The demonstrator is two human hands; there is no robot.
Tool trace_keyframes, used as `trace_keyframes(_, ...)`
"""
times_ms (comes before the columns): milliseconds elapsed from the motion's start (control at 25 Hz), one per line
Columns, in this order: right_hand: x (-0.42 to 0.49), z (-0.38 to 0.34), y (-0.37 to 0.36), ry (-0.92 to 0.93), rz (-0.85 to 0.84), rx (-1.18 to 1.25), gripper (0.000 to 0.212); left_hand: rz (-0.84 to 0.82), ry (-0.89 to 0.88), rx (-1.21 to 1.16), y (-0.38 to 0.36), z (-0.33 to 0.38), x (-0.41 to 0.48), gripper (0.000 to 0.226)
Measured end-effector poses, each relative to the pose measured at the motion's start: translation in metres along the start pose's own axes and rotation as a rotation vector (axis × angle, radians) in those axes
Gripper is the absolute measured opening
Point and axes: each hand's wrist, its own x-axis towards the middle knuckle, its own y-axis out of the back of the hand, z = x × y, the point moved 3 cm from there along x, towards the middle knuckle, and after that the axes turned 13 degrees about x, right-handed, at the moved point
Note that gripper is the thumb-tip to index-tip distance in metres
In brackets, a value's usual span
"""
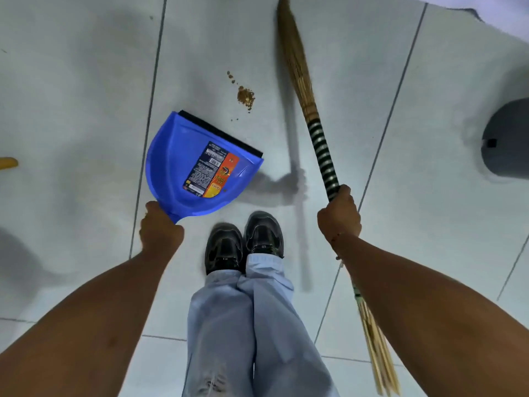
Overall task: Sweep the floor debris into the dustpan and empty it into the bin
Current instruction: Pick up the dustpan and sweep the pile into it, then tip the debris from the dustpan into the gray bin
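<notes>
A blue dustpan (183, 164) with a black rubber lip and a printed label lies flat on the pale tiles, its lip facing up-right. My left hand (159, 230) grips its handle. A small heap of brown debris (245, 96) sits on the floor just beyond the lip, with a few crumbs trailing away from it. My right hand (339, 214) holds a straw broom (297, 67) by its black-and-white wrapped shaft; the bristles point away from me, to the right of the debris and blurred. A grey bin (506, 138) stands at the right edge.
My two black shoes (243, 242) and light jeans stand just behind the dustpan. A yellow object (8, 162) pokes in at the left edge. Something white (501, 12) fills the top right corner. Dark grout lines cross the tiled floor (86, 81).
</notes>
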Motion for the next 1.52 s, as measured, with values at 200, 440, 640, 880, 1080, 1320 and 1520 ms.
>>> trace_keyframes(200,0.039,0.033,-0.032,-0.083,-0.042,-0.188,0.03,0.124,-0.18,0.29,-0.017,-0.003,0.071,0.066)
trace_keyframes(440,0.051,0.065,-0.041,0.028,-0.046,-0.356,0.028,0.296,-0.325,0.449,-0.005,0.013,0.138,0.062)
trace_keyframes(640,0.014,0.094,-0.035,0.135,-0.08,-0.422,0.031,0.297,-0.361,0.478,-0.003,0.011,0.146,0.064)
trace_keyframes(880,0.038,0.085,-0.029,0.031,-0.043,-0.369,0.03,0.332,-0.389,0.521,0.005,0.009,0.149,0.064)
trace_keyframes(1080,-0.017,0.072,-0.03,0.189,-0.169,-0.436,0.036,0.251,-0.369,0.437,0.024,0.016,0.116,0.06)
trace_keyframes(1320,-0.096,0.023,0.024,0.184,-0.012,0.013,0.057,0.037,-0.209,0.074,0.086,0.037,-0.01,0.046)
trace_keyframes(1520,-0.117,-0.04,0.108,0.213,0.036,0.012,0.059,0.07,-0.31,0.028,0.152,0.095,-0.116,0.044)
